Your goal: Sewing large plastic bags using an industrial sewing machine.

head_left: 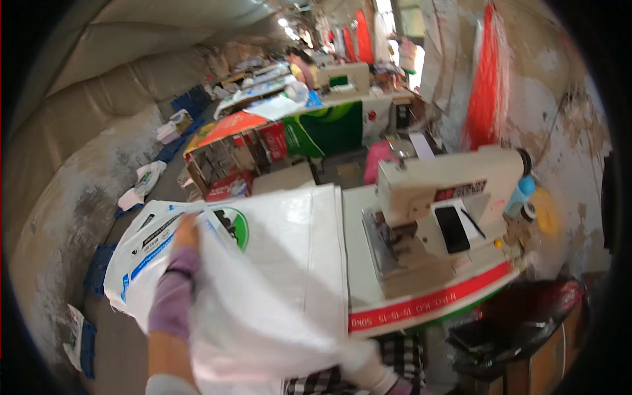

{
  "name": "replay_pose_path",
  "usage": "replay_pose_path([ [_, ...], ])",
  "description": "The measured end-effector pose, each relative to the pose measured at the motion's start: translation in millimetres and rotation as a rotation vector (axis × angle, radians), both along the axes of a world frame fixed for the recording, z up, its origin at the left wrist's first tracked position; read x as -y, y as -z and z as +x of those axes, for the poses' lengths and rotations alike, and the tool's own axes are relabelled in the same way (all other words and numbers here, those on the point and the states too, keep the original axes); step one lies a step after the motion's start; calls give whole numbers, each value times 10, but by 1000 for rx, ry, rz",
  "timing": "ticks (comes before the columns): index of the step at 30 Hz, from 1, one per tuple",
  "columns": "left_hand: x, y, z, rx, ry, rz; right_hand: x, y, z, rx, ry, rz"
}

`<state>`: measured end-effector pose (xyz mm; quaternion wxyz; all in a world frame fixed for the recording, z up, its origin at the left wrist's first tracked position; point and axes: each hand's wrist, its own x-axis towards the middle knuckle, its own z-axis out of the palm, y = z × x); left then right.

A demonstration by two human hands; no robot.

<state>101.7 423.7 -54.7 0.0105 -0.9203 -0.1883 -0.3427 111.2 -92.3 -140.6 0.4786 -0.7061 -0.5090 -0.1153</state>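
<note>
At the left, the left hand [187,232] is on the white sack [296,263]. Blue print shows just left of it, and a green ring just right. The fingers point away from the person. I cannot tell if they pinch the sack or only press on it, or how far open they are. Most of the sack lies to the right of that hand, and it comes down toward the person too. A loose part runs on a slant from the left hand down to the right hand [367,368]. That part is blurry, so I cannot tell which way the sack is longest. The right hand is low, by the near right corner of the sack, next to the checked cloth [322,383]. It is too blurry for me to say how far open it is, or if it has hold of anything. Then the sack stops on the table [357,253], near the machine [411,181] but apart from it. The right hand looks nearer to the machine than the left one. Farther right, a black phone [453,229] is by a pen [473,224]
</note>
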Motion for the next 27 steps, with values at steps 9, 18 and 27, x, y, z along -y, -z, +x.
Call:
replay_pose_path([
  [9,2321,924,2756,-245,970,-334,1697,855,-486,-587,722,-21],
  [18,2855,972,2470,-146,973,4,2093,1122,-426,-567,461,-461],
  [27,3585,905,2123,-389,628,289,1861,979,-201,-502,441,-359],
])
